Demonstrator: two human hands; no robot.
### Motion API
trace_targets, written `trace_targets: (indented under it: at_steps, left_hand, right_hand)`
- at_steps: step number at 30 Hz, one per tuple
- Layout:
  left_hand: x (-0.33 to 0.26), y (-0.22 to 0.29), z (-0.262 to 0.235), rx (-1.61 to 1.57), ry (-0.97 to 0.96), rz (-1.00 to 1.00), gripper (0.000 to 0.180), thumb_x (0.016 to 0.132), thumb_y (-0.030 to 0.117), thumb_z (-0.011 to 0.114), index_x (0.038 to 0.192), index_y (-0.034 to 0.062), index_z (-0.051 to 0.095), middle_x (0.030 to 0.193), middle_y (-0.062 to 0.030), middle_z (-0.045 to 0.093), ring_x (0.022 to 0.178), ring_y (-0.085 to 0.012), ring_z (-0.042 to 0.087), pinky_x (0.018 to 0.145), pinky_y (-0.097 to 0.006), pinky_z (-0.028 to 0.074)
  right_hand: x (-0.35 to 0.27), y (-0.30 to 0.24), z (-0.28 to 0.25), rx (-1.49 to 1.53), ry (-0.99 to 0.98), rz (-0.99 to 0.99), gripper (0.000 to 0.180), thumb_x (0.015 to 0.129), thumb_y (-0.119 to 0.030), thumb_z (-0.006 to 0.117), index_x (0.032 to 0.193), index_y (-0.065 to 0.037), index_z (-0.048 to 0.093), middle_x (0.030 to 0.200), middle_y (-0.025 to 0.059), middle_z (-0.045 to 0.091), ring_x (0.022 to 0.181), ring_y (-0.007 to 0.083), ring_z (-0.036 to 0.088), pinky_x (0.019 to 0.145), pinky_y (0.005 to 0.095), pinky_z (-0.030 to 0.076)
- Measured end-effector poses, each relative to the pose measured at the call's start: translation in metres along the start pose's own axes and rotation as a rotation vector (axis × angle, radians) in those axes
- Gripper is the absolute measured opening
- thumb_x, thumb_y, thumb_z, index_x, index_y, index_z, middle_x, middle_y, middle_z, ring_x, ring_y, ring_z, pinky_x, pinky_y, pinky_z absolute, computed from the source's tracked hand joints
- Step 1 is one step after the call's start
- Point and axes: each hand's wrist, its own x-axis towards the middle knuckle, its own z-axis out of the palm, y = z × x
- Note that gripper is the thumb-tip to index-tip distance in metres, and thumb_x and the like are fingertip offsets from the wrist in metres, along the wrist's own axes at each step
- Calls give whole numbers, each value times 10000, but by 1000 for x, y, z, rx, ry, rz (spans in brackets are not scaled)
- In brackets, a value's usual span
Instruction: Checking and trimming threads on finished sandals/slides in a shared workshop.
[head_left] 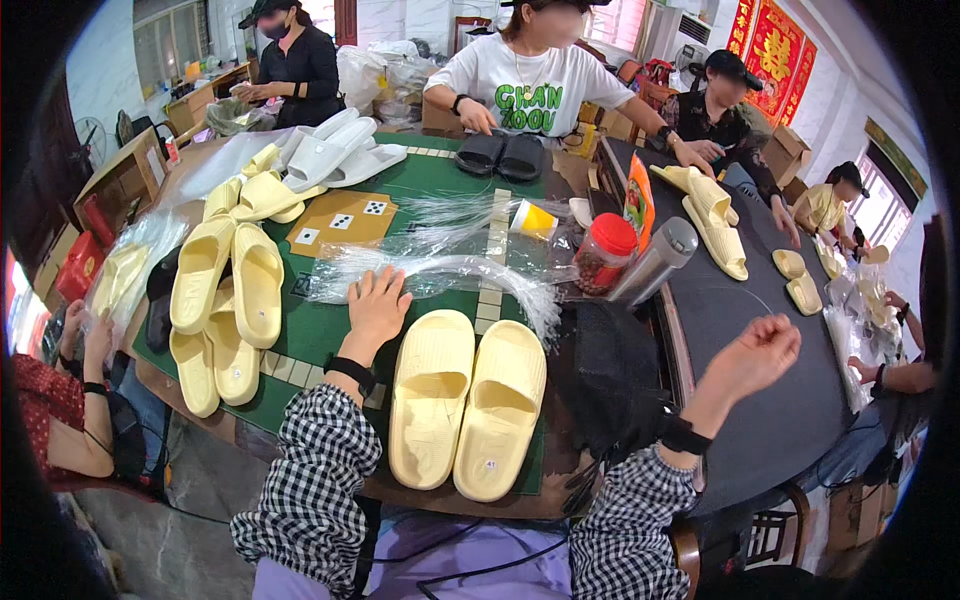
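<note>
My left hand lies with fingers spread on a bundle of thin clear plastic strands, partly inside a clear bag. My right hand is raised over the black belt, its fingers pinched together. A fine strand curves out from those fingertips. Directly in front of me rests a pair of pale yellow slide sandals, the left slide touching the right slide, toes pointing away. A small white size sticker shows on the right slide's heel.
Several yellow slides are piled at left, with white slides behind. A red-lidded jar and a steel flask stand beside the black belt. Across the table, a person touches black slides. More yellow slides sit on the belt.
</note>
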Motion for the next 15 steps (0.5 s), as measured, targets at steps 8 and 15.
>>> trace_targets:
  at_steps: [8, 15]
  left_hand:
    - [1, 15, 0, -79, 288, -55, 363, 908, 300, 586, 1223, 125, 633, 1335, -63, 543, 1210, -312, 443, 999, -535, 318]
    - [-23, 57, -97, -897, 149, 173, 276, 870, 92, 620, 1140, 50, 660, 1236, -80, 582, 892, -168, 583, 754, -289, 468]
  right_hand:
    - [-47, -50, 46, 97, -201, 97, 162, 1003, -87, 513, 1141, -7, 484, 924, 96, 548, 792, 119, 507, 703, 223, 456]
    - [-143, -13, 36, 26, -814, 665, 133, 1011, -80, 475, 1080, -3, 557, 923, 74, 633, 759, 109, 570, 688, 252, 482]
